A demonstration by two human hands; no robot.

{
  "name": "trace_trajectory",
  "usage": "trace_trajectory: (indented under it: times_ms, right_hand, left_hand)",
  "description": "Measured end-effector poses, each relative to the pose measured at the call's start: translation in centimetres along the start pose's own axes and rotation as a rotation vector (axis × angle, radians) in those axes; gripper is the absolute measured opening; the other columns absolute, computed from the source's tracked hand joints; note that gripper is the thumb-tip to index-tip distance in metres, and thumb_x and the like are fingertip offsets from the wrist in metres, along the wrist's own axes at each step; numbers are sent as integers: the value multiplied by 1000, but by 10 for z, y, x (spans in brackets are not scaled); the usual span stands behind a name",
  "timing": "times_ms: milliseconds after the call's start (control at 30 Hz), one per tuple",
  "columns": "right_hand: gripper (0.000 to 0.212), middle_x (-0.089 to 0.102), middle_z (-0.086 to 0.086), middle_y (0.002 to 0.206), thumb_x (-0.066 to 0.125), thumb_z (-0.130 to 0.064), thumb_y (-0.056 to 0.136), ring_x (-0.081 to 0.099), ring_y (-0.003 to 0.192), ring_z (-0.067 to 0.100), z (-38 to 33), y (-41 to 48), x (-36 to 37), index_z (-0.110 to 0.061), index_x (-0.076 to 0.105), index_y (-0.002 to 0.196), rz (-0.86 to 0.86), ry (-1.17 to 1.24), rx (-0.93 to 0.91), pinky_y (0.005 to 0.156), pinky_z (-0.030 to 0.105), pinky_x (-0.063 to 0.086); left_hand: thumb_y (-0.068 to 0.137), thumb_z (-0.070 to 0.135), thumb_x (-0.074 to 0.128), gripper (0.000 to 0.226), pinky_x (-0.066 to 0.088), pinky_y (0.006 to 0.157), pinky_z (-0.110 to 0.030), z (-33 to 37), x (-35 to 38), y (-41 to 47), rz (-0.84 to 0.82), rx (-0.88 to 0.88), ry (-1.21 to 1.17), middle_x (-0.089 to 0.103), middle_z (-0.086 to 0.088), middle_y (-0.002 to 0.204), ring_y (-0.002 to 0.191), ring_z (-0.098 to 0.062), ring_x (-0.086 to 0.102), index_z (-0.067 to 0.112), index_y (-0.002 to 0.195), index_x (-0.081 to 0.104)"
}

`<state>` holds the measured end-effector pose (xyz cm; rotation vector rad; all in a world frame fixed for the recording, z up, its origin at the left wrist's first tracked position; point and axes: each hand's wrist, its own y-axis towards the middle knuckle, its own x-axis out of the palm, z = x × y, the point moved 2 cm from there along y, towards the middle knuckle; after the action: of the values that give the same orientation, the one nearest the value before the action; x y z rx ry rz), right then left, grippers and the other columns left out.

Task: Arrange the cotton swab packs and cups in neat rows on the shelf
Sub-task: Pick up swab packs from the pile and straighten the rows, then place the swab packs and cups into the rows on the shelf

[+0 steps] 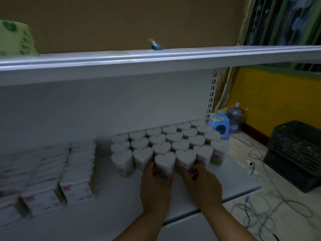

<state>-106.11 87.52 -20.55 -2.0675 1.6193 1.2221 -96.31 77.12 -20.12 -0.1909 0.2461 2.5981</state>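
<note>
Several heart-shaped cups of cotton swabs (157, 140) stand in slanted rows on the white shelf (111, 202), right of centre. My left hand (154, 185) wraps the left side of the front cup (165, 161). My right hand (203, 183) rests against the base of the neighbouring cup (185, 157), fingers curled on it. Flat white cotton swab packs (76, 181) lie in stacked rows on the left part of the shelf, blurred.
An upper shelf (156, 63) hangs overhead with a blue binder clip (156, 46) and a green package (13, 39). On the floor to the right are a blue stool (219, 125), a water jug (236, 119), a black crate (293, 153) and loose cables (271, 206).
</note>
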Motion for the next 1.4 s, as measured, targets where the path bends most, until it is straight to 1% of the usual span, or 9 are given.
trace_trajectory:
  times_ms: [233,400,500,600,767,833,967,1200,1400]
  right_hand:
    - [54,38,-4,49,55,-62,80,40,47,11,-12,-4,-14,-18,34,57,-6,29,0,46,28,24]
    - [39,44,-3,59,65,-29,85,46,58,19,-3,-48,-13,-20,39,57,9,-136,-133,51,29,30]
    - [29,49,2,62,65,-12,76,54,61,33,-24,-86,-12,-19,47,55,-71,-278,-314,57,31,39]
    - [24,59,8,69,62,-21,81,58,65,29,-99,-119,-7,-10,60,60,-147,-269,-389,58,31,46]
    - [21,57,-12,74,56,-38,87,56,76,11,-288,-189,49,-30,54,68,-514,-162,-595,61,14,40]
    - [12,63,-12,95,53,-41,87,59,92,14,-357,-221,79,-32,61,87,-607,-192,-708,78,24,48]
    - [42,45,-2,140,50,-41,91,43,126,19,-459,-293,131,-24,50,130,-701,-258,-996,102,26,37]
    - [47,6,6,159,47,-37,93,5,146,22,-543,-381,214,-19,41,137,-830,-286,-1213,115,37,22]
    - [39,20,4,156,48,-27,93,16,143,20,-626,-410,260,-16,50,130,-748,-177,-1481,110,31,28]
  left_hand:
    - [69,11,72,60,48,91,-21,7,-5,4,79,122,-41,59,19,118,111,1,55,40,119,54]
    - [76,6,61,50,40,97,-21,12,-45,-28,-132,-96,56,50,5,115,111,-12,50,19,123,48]
    - [83,14,58,36,36,89,-13,11,-120,-45,-332,82,265,52,5,113,108,-9,51,20,118,54]
    - [86,18,57,34,35,89,-14,27,-229,-33,-381,263,470,58,2,121,113,-14,53,18,120,58]
    - [90,41,57,60,33,101,-23,34,-428,-15,-603,62,1007,41,0,146,128,-21,44,23,143,35]
    - [89,46,56,68,33,107,-31,25,-507,-15,-559,-51,1225,33,-5,151,132,-26,39,21,146,28]
    - [92,46,52,71,31,108,-35,13,-637,-40,-297,-159,1256,26,-9,153,136,-28,32,17,149,21]
    - [95,45,48,71,15,117,-38,-41,-770,-104,-172,-307,1242,5,-5,159,146,-22,3,19,151,13]
    - [94,45,48,72,14,118,-39,-69,-843,-76,-128,-373,1219,2,-5,159,146,-22,0,21,151,11]
